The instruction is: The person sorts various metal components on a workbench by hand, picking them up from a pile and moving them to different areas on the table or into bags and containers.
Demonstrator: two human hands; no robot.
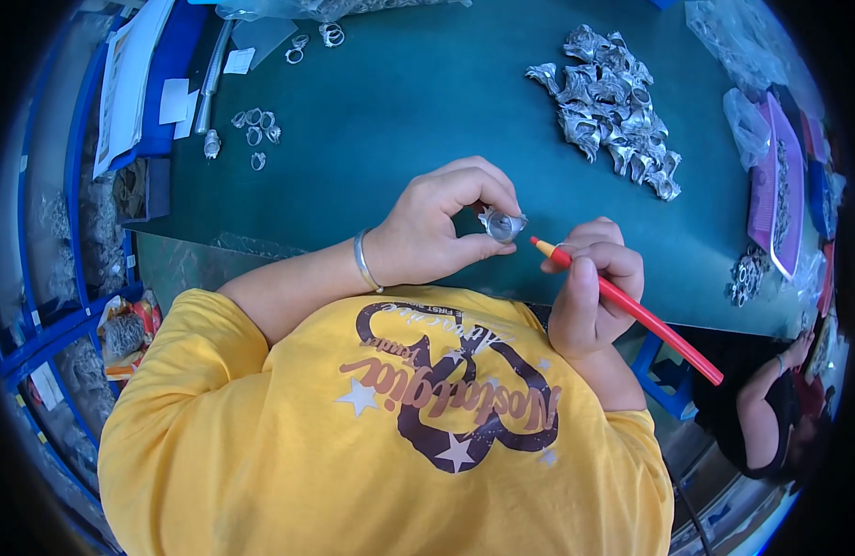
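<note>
My left hand pinches a chunky silver metal ring between thumb and fingers, its round opening facing up. In my right hand is a thick red pencil, gripped near its sharpened end. Its red tip points at the ring, with a small gap between them. Farther off to the right lies a heap of ornate silver castings, similar in finish to the held ring.
Several thin rings lie at the left beside a tapered metal rod. A purple basket stands at the right edge of the green table, with loose rings nearby. Another person's arm shows at lower right.
</note>
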